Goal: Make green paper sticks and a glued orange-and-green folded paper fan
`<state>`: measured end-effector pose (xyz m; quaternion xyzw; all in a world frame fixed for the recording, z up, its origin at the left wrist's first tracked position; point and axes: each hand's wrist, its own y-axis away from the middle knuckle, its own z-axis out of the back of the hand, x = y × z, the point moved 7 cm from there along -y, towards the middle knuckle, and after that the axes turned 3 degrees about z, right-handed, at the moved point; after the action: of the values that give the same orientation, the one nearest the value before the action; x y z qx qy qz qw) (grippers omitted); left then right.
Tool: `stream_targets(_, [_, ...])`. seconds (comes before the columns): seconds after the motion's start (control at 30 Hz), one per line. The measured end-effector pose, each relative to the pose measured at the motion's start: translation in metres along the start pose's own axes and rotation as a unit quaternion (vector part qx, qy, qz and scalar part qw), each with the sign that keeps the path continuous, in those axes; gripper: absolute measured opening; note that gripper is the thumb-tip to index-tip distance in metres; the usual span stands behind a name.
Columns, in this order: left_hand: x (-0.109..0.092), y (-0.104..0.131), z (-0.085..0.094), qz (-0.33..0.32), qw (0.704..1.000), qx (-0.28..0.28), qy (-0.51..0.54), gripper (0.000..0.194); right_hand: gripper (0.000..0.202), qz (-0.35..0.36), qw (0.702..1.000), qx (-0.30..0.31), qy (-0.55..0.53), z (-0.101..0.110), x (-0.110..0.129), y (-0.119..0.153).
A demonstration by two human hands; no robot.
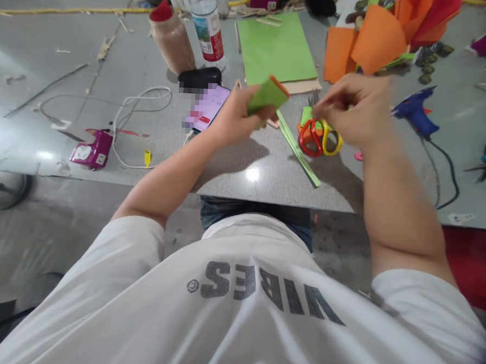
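A small green piece with an orange edge [267, 95] is gripped in my left hand [241, 115], above the table beside the phone [209, 108]. My right hand [355, 109] is raised over the scissors, its fingers bent together and blurred; whether anything is between them cannot be made out. Scissors with red and yellow handles [311, 138] lie just below it, on small green and orange scraps [307, 117]. A light green strip [297, 149] slants across the table between my hands. The green sheet [276, 50] lies beyond them.
Orange sheets [378, 40] lie at the back right, near a blue glue gun [420, 112] with its cord. A plastic bottle [209, 33], a jar with a red top [171, 40] and a black case [200, 80] stand or lie at the back left. White cable [118, 118] loops near a purple charger [92, 149].
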<state>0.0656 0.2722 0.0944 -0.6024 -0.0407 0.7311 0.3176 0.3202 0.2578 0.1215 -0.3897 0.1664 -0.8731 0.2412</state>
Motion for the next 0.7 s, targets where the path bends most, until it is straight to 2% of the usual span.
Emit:
stream_targets(0.07, [0.000,-0.009,0.026,-0.024,0.993,-0.111,0.032,0.036,0.092,0.035,0.979,0.187,0.079,-0.039,0.015,0.015])
stream_targets(0.13, [-0.002,-0.014,0.044,-0.055,0.981,-0.181,0.045,0.033,0.118,0.100,0.933,0.317,0.140,-0.079,0.035,0.035])
stream_targets(0.2, [-0.006,-0.015,0.053,-0.075,0.973,-0.215,0.037,0.029,0.130,0.144,0.899,0.380,0.161,-0.110,0.051,0.043])
stream_targets(0.27, [-0.011,-0.015,0.055,-0.092,0.972,-0.213,0.034,0.026,0.146,0.162,0.880,0.409,0.181,-0.134,0.058,0.039])
stream_targets(0.33, [-0.017,-0.014,0.056,-0.111,0.973,-0.201,0.025,0.028,0.158,0.167,0.867,0.423,0.207,-0.154,0.058,0.027])
stream_targets(0.37, [-0.020,-0.013,0.056,-0.123,0.974,-0.191,0.018,0.029,0.157,0.167,0.863,0.427,0.214,-0.163,0.058,0.021])
stream_targets(0.43, [-0.026,-0.012,0.059,-0.161,0.969,-0.185,0.018,0.032,0.134,0.169,0.867,0.422,0.204,-0.178,0.062,0.007])
stream_targets(0.47, [-0.030,-0.010,0.060,-0.195,0.964,-0.180,0.022,0.033,0.117,0.169,0.880,0.402,0.190,-0.181,0.065,-0.001])
stream_targets(0.5, [-0.033,-0.007,0.065,-0.221,0.953,-0.204,0.033,0.035,0.102,0.164,0.902,0.358,0.176,-0.178,0.067,-0.013])
stream_targets(0.53, [-0.032,-0.007,0.069,-0.211,0.950,-0.225,0.040,0.035,0.091,0.156,0.929,0.295,0.160,-0.170,0.069,-0.025])
stream_targets(0.6, [-0.031,-0.007,0.071,-0.196,0.948,-0.245,0.057,0.028,0.077,0.130,0.971,0.155,0.127,-0.139,0.065,-0.048])
stream_targets(0.63, [-0.031,-0.007,0.071,-0.190,0.948,-0.248,0.063,0.021,0.071,0.122,0.979,0.125,0.101,-0.124,0.060,-0.056])
stream_targets(0.7, [-0.034,-0.005,0.070,-0.210,0.939,-0.260,0.077,0.007,0.064,0.111,0.978,0.168,0.060,-0.102,0.046,-0.061])
